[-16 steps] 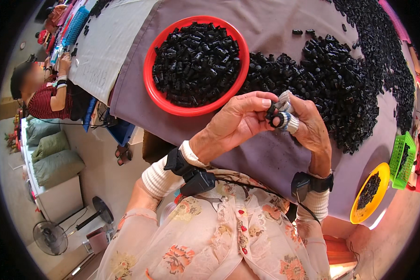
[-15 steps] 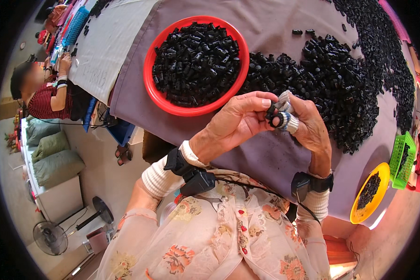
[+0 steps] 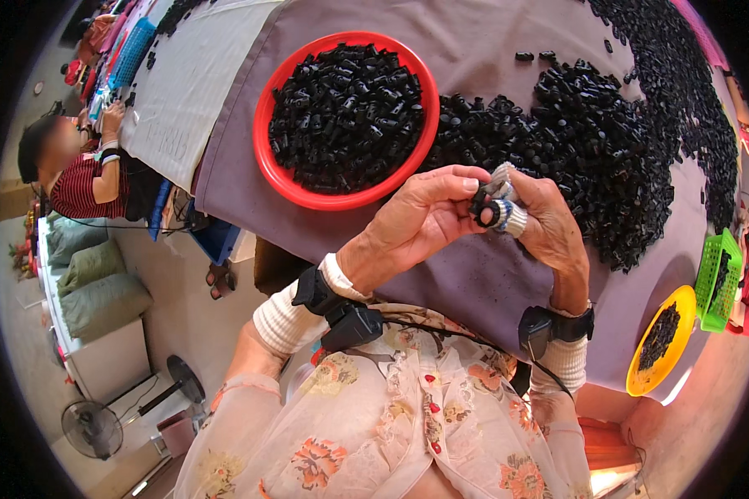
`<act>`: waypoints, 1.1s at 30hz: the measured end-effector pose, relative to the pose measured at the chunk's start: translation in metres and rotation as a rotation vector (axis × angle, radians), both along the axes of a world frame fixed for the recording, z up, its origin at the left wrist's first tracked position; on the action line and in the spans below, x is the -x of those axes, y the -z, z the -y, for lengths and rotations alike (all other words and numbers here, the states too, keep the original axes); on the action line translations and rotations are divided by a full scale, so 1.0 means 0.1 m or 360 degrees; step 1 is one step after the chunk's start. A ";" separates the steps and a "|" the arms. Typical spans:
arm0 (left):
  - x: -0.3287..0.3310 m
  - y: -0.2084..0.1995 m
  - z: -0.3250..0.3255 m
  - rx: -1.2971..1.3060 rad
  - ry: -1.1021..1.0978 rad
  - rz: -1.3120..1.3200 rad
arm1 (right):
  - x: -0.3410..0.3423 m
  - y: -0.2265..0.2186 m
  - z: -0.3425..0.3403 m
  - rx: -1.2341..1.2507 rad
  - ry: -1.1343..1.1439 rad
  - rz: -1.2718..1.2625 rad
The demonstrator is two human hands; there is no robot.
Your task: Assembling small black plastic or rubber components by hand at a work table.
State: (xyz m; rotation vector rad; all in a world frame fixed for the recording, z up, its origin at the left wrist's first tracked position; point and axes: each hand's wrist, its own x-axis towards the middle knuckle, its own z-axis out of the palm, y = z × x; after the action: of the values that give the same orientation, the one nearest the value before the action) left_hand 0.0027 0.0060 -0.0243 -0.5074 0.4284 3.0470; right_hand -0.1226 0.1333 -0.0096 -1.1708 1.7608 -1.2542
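My left hand [image 3: 412,214] pinches a small black plastic piece [image 3: 478,200] between thumb and fingers, above the near side of the table. Close against it, my right hand [image 3: 555,218] is closed on the same piece, with knitted covers [image 3: 506,218] on its thumb and forefinger. Those covers hide most of the piece, so its exact shape cannot be made out. Just beyond my left hand stands a red basin [image 3: 263,137], heaped with small black plastic parts [image 3: 345,116]. A large pile of similar black parts [image 3: 591,133] spreads beyond my right hand.
A purple-grey cloth [image 3: 341,237] covers the table. At the right edge are a yellow dish [image 3: 684,333] and a green basket [image 3: 718,291], both with black bits inside. Another person [image 3: 83,170] works at the far left. A fan [image 3: 91,428] stands at the lower left.
Both hands stay together on the small black piece, with only slight finger movement. The view has shifted a little.
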 end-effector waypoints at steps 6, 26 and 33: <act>-0.01 0.00 0.00 0.0034 0.0007 0.0021 | 0.00 0.00 0.00 -0.0028 -0.0018 -0.0077; -0.01 -0.06 0.01 0.0157 -0.0028 -0.0031 | 0.03 -0.03 0.04 0.0026 -0.0153 -0.0142; 0.00 -0.11 0.01 0.0141 -0.0080 0.0029 | 0.06 -0.01 0.06 0.0027 -0.0195 0.0186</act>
State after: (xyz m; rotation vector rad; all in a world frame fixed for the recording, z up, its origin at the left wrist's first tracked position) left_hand 0.0027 0.0052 -0.0129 -0.5581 0.5606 3.0796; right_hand -0.1283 0.1270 -0.0085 -1.1721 1.5729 -1.2412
